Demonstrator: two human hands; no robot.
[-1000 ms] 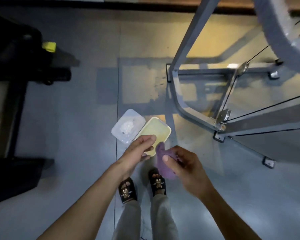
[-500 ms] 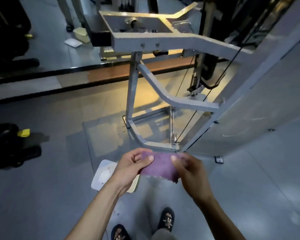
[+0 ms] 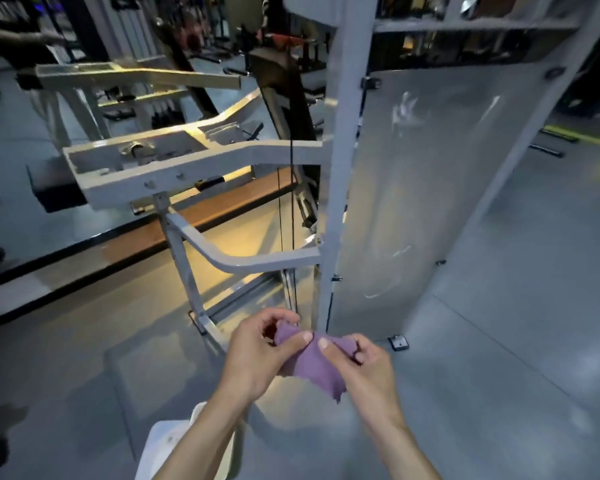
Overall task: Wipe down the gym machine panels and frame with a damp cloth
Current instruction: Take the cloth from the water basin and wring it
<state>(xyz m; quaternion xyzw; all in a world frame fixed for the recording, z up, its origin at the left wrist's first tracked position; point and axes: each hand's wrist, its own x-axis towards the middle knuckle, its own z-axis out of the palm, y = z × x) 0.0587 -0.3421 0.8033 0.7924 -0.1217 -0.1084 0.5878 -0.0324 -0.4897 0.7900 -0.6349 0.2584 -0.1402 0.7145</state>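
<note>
A purple cloth [image 3: 311, 358] is bunched between both hands at the lower middle of the head view. My left hand [image 3: 260, 355] pinches its left end and my right hand [image 3: 359, 367] pinches its right end, thumbs close together. Just beyond the hands rises the grey gym machine frame [image 3: 340, 168], with a horizontal arm [image 3: 194, 164] and a bent lower brace [image 3: 243, 261] running off to the left. A large grey panel [image 3: 430, 188] with faint white scuffs is fixed to the frame's right side.
A white container lid [image 3: 167, 445] lies on the floor under my left forearm. Black cables [image 3: 286, 237] run down beside the upright. A mirror with an orange-lit base strip [image 3: 194, 220] lines the wall behind. Other gym machines [image 3: 125, 39] stand at the back.
My view has lifted from the floor containers to the machine. Both hands came up together, the cloth went from spread flat to gathered between the thumbs.
</note>
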